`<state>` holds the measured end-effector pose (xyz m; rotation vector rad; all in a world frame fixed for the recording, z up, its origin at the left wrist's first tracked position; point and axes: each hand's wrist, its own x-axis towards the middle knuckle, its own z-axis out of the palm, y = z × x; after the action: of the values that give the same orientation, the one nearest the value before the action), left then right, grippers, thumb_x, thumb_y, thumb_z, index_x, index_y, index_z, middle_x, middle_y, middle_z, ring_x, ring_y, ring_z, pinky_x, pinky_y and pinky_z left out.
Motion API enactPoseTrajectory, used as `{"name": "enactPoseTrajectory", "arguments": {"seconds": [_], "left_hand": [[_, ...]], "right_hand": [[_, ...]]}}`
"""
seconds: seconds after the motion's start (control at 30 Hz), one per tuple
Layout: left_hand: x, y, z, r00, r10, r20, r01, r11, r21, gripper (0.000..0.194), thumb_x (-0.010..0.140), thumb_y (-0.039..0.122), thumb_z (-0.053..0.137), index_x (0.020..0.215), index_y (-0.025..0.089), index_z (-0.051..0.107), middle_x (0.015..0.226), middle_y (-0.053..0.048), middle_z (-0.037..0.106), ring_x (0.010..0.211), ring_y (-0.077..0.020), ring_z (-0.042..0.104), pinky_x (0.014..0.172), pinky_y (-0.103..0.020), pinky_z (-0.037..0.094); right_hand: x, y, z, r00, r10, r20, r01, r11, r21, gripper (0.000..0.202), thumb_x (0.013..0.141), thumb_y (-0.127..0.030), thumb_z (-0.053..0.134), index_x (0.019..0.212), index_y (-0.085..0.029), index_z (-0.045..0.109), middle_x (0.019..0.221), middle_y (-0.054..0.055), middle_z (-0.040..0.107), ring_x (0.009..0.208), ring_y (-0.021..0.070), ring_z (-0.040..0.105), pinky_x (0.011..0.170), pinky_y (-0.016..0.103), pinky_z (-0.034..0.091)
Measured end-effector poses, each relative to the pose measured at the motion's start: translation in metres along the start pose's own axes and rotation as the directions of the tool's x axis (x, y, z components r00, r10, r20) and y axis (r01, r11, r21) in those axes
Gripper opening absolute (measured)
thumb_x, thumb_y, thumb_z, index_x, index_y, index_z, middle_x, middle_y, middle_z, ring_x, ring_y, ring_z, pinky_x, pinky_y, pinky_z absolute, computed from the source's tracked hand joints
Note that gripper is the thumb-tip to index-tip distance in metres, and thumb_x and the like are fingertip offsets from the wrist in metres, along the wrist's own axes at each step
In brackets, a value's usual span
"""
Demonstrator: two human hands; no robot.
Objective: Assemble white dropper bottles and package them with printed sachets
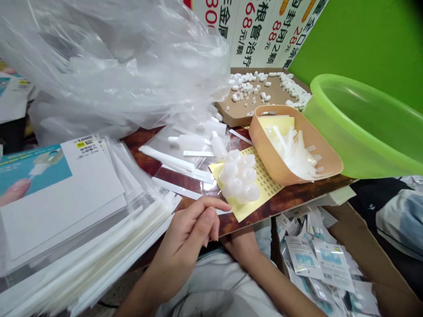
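Hovering by the bench (294, 193) edge, the left hand (198, 235) is loosely curled, index finger out beside the bunched white bottles (238, 176) on the yellow sheet (243, 212), seemingly holding nothing. The right hand (240, 242) is mostly hidden beneath the edge, so I cannot tell its grip. Many packets (306, 259) in the carton (370, 246) look finished; stacked printed cards (89, 185) and loose bottles apparently remain to be packed.

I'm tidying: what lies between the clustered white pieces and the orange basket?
The head view shows a dotted yellow sheet between the white pieces and the basket.
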<state>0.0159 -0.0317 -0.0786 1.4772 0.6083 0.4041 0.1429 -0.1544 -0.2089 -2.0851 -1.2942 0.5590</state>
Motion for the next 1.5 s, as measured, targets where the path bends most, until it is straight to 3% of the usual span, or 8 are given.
{"name": "enactPoseTrajectory", "arguments": {"seconds": [0.13, 0.3, 0.53, 0.67, 0.9, 1.07, 1.4, 1.5], "left_hand": [[0.001, 0.006, 0.003, 0.998, -0.055, -0.025, 0.055, 0.998, 0.011, 0.031, 0.101, 0.038, 0.041, 0.098, 0.021, 0.067, 0.061, 0.003, 0.055, 0.055, -0.0123, 0.049, 0.050, -0.023, 0.038], [-0.002, 0.012, 0.009, 0.977, 0.156, -0.144, -0.105, 0.944, 0.313, 0.025, 0.100, 0.026, 0.041, 0.103, 0.026, 0.066, 0.061, 0.004, 0.056, 0.052, -0.0140, 0.052, 0.051, -0.024, 0.042], [0.008, 0.002, 0.011, 0.890, 0.450, -0.079, -0.343, 0.773, 0.534, 0.044, 0.094, 0.006, 0.042, 0.132, 0.028, 0.047, 0.116, -0.004, 0.069, 0.100, -0.0188, 0.066, 0.084, -0.029, 0.051], [0.010, -0.003, 0.014, 0.874, 0.466, -0.141, -0.325, 0.774, 0.543, 0.048, 0.092, 0.002, 0.044, 0.133, 0.029, 0.046, 0.116, -0.003, 0.069, 0.104, -0.0189, 0.066, 0.091, -0.030, 0.050], [0.018, -0.001, 0.017, 0.833, 0.542, -0.112, -0.356, 0.679, 0.641, 0.044, 0.090, 0.008, 0.041, 0.128, 0.029, 0.050, 0.084, -0.001, 0.072, 0.075, -0.0203, 0.071, 0.066, -0.030, 0.056], [0.025, 0.001, 0.013, 0.754, 0.655, 0.037, -0.513, 0.555, 0.655, 0.032, 0.093, 0.009, 0.041, 0.119, 0.015, 0.058, 0.081, -0.005, 0.073, 0.072, -0.0192, 0.072, 0.061, -0.027, 0.055], [0.018, -0.004, 0.014, 0.745, 0.667, -0.007, -0.461, 0.522, 0.718, 0.029, 0.097, 0.014, 0.042, 0.117, 0.018, 0.063, 0.088, -0.002, 0.075, 0.081, -0.0136, 0.068, 0.084, -0.022, 0.049], [0.020, -0.004, 0.013, 0.737, 0.676, 0.001, -0.475, 0.517, 0.713, 0.029, 0.095, 0.012, 0.044, 0.117, 0.016, 0.063, 0.087, -0.004, 0.075, 0.081, -0.0138, 0.067, 0.083, -0.021, 0.049]], "right_hand": [[-0.033, 0.001, -0.032, 0.989, 0.145, 0.032, -0.147, 0.984, 0.101, 0.003, 0.079, -0.019, 0.056, 0.080, -0.019, 0.058, 0.076, 0.007, 0.062, 0.074, 0.0235, 0.060, 0.068, 0.036, 0.049], [-0.062, -0.011, -0.070, 0.968, 0.209, 0.135, -0.244, 0.904, 0.350, 0.015, 0.084, -0.024, 0.050, 0.072, -0.024, 0.040, 0.066, -0.002, 0.050, 0.058, 0.0127, 0.049, 0.052, 0.022, 0.040], [-0.032, -0.046, -0.124, 0.978, 0.072, 0.198, -0.208, 0.483, 0.850, 0.031, 0.084, -0.035, 0.070, 0.072, -0.022, 0.045, 0.069, -0.003, 0.050, 0.064, 0.0095, 0.045, 0.059, 0.020, 0.037], [-0.015, -0.050, -0.126, 0.969, 0.185, 0.164, -0.223, 0.363, 0.905, 0.017, 0.079, -0.026, 0.077, 0.080, -0.024, 0.060, 0.074, -0.003, 0.054, 0.056, 0.0060, 0.046, 0.046, 0.014, 0.037], [0.003, -0.062, -0.131, 0.981, 0.188, 0.037, -0.090, 0.280, 0.956, 0.009, 0.081, -0.025, 0.075, 0.086, -0.025, 0.067, 0.074, -0.003, 0.062, 0.048, 0.0100, 0.064, 0.041, 0.018, 0.052], [0.019, -0.065, -0.133, 0.983, 0.177, 0.042, -0.105, 0.361, 0.926, 0.007, 0.085, -0.023, 0.071, 0.082, -0.021, 0.065, 0.070, -0.003, 0.062, 0.045, 0.0070, 0.061, 0.041, 0.015, 0.051], [0.026, -0.073, -0.127, 0.969, 0.240, 0.052, -0.093, 0.161, 0.983, 0.010, 0.084, -0.026, 0.073, 0.093, -0.022, 0.069, 0.074, -0.004, 0.059, 0.048, 0.0038, 0.058, 0.047, 0.016, 0.054], [0.029, -0.072, -0.131, 0.982, 0.190, -0.002, -0.041, 0.220, 0.975, 0.003, 0.086, -0.024, 0.071, 0.088, -0.024, 0.068, 0.083, -0.004, 0.058, 0.056, 0.0057, 0.062, 0.054, 0.019, 0.056]]}}
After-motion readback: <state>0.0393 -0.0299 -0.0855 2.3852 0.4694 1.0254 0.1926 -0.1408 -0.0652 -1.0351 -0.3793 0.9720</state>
